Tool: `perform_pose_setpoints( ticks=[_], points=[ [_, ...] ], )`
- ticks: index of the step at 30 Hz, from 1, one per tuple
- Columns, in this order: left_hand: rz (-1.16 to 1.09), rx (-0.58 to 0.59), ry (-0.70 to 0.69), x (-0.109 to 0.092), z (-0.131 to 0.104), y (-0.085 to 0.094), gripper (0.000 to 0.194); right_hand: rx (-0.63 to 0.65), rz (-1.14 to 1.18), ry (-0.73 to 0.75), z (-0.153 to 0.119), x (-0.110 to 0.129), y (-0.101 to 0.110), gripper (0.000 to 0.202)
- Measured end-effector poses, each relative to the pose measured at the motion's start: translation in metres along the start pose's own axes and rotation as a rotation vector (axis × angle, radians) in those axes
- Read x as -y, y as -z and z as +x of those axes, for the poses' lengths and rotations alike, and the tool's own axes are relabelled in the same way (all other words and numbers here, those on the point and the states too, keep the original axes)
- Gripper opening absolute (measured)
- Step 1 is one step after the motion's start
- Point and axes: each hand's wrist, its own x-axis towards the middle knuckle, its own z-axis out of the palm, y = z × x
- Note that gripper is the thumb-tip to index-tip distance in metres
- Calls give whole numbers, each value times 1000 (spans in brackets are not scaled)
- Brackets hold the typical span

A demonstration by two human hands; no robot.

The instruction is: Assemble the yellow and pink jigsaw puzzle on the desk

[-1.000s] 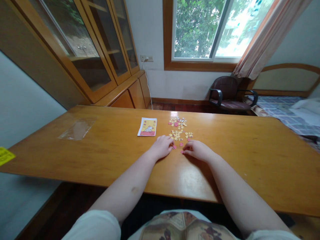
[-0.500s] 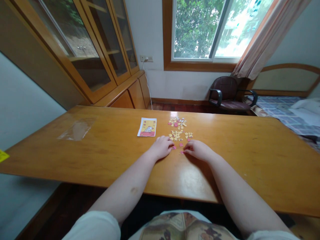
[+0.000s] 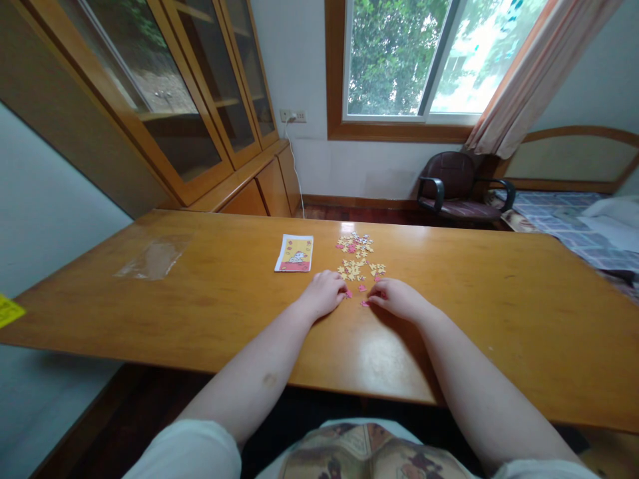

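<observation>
"Closely paired above a wooden table point(image 3: 474, 339), our left hand point(image 3: 325, 293) and right hand point(image 3: 399, 298) bend to small jigsaw pieces. What do we have in our grip?"

"At our left fingertips lies one pink piece point(image 3: 348, 294); at the right thumb and fingertips, a second pink piece point(image 3: 365, 303). Whether either hand is pinching or merely touching, we cannot tell at this size."

"How do we handle them well?"

"We would take each by its edges, fingertips low to the wood, pressing lightly so that it turns without skidding or bending a tab."

"Does anything stand in our way?"

"Between our hands, slightly beyond the grips, lies a third pink piece point(image 3: 362, 289); we judge a sideways sweep could knock it. A fourth pink piece point(image 3: 377, 279) lies just beyond the right hand's fingers, close enough to be brushed."

"And around us?"

"Past both hands spread loose yellow pieces point(image 3: 352, 270), with a mixed pile point(image 3: 355, 243) farther out. Ahead and to the left of our left hand, a picture card point(image 3: 294, 255) lies flat; farther left, well apart from us, a clear plastic wrapper point(image 3: 156, 258). Beyond the table, on our right hand's side, stands an armchair point(image 3: 452, 183)."
</observation>
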Motion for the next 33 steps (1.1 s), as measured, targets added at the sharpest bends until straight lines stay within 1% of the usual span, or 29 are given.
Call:
perform_pose_setpoints(
  ticks=[6,10,14,17,21,23,25,27,28,29,31,32,33],
  points=[
    [3,5,26,-2,1,0,14,-25,26,2,2,1,-5,19],
    [8,28,37,-1,3,0,14,-91,71,-5,6,7,-14,21],
    [9,49,33,-1,3,-1,10,-153,110,25,11,14,-22,19],
    [5,9,20,-3,2,1,11,-175,79,54,11,17,-24,19],
    [-2,-66,-19,-1,0,6,13,-175,-19,146,9,22,-27,23],
    [2,-118,-25,-1,-1,10,15,-179,-70,180,9,27,-31,26],
    [12,-192,-42,-5,-4,13,16,-172,-117,188,10,30,-35,25],
    [27,-264,-123,-17,-10,14,18,-146,-149,177,12,33,-37,22],
    [34,-275,-231,-25,-13,12,21,-126,-156,171,14,33,-38,20],
    [40,-270,-370,-35,-17,9,27,-104,-155,171,15,33,-37,18],
    [57,-247,-587,-58,-26,-3,34,-73,-131,174,17,33,-36,16],
    [71,-232,-636,-68,-29,-10,35,-67,-115,176,18,32,-36,16],
    [89,-216,-642,-78,-32,-17,35,-70,-102,174,19,32,-36,16]
  ],
)
